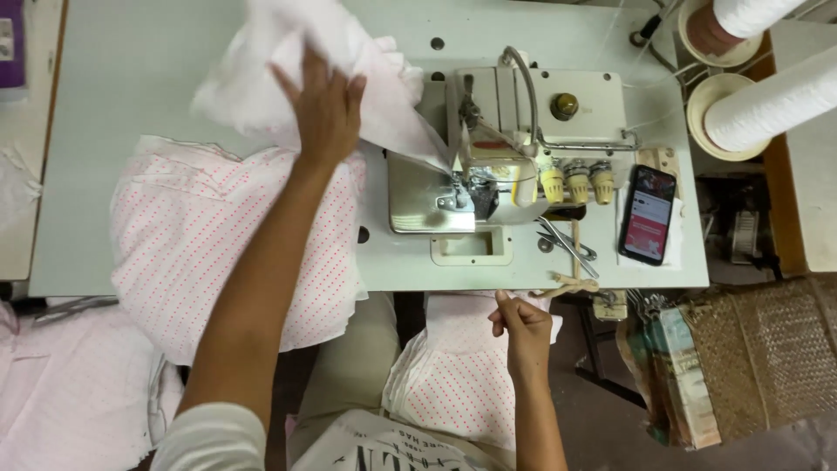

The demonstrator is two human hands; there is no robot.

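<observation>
Overhead view of a sewing station. An overlock sewing machine (514,148) stands at the middle of the pale table (131,78), toward its far edge, with its needle area facing left so that cloth can run off toward the table's left half.

Left hand (324,112): stretched forward over the table, fingers spread and laid flat on a white fabric piece (288,61), which is blurred and appears lifted near the far edge; one corner of the piece trails to the machine's presser foot (458,187). Whether the thumb pinches the cloth from below cannot be seen.

Right hand (523,327): at the near edge of the table, just below the machine, fingers curled closed on the top of a stack of white pieces with pink dots (458,384) resting on the lap, probably kept there within short reach of the needle.

A larger heap of the same dotted fabric (200,253) lies over the table's left near corner and hangs past the edge, beneath the left forearm. A pair of scissors (567,246) and a smartphone (648,214) lie on the right part of the table, beside the machine. Two white thread cones (772,96) stand past the far right corner, their threads leading toward the machine.
</observation>
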